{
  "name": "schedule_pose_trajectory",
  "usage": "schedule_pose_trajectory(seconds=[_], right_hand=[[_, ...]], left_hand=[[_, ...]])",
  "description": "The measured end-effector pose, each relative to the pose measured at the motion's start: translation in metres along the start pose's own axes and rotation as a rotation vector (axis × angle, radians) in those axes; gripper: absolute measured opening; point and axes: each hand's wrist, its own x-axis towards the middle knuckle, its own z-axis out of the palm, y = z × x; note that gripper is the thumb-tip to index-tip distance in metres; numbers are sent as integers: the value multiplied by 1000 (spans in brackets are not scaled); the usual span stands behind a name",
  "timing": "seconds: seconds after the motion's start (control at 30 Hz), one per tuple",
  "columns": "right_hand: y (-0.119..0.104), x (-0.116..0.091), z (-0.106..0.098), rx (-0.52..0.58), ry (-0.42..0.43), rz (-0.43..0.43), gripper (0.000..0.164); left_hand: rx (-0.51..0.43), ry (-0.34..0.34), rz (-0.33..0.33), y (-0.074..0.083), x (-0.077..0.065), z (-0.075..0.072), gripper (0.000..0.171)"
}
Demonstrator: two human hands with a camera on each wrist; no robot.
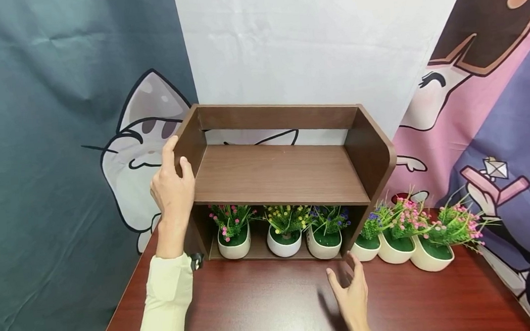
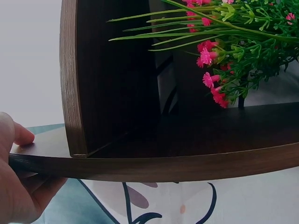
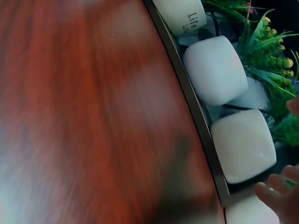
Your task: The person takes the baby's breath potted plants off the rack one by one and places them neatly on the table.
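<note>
A brown two-tier wooden shelf (image 1: 279, 172) stands on the table. My left hand (image 1: 172, 186) grips the front edge of its left side panel (image 2: 121, 167), thumb on one face and fingers on the other. My right hand (image 1: 352, 292) is near the shelf's lower right corner, thumb and fingers spread with nothing between them. On the lower tier stand a pink-flowered potted plant (image 1: 233, 233), a yellow-flowered one (image 1: 285, 232) and a blue-flowered one (image 1: 326, 232). The right wrist view shows their pale pots (image 3: 215, 70) behind the bottom board's edge.
Right of the shelf, three more potted plants stand in a row: a blue-flowered one (image 1: 367, 240), a pink-flowered one (image 1: 397, 241) and another pink one (image 1: 434, 249). Beneath everything is a glossy reddish-brown table (image 1: 255, 308). Cartoon-printed cloth (image 1: 307, 41) hangs behind.
</note>
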Motion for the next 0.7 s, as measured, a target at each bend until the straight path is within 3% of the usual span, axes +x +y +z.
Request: schedule_pose_trajectory(seconds=[0.17, 0.3, 0.5, 0.7], right_hand=[[-3, 9, 15, 5, 57, -11, 73], [-3, 13, 24, 5, 55, -7, 76], [-4, 17, 34, 8, 63, 48, 82], [-1, 20, 48, -57, 81, 102, 87]], left_hand=[[1, 1, 0, 3, 1, 0, 40], [0, 7, 3, 3, 1, 0, 40], [-2, 2, 3, 4, 1, -2, 40], [2, 3, 4, 5, 1, -2, 41]])
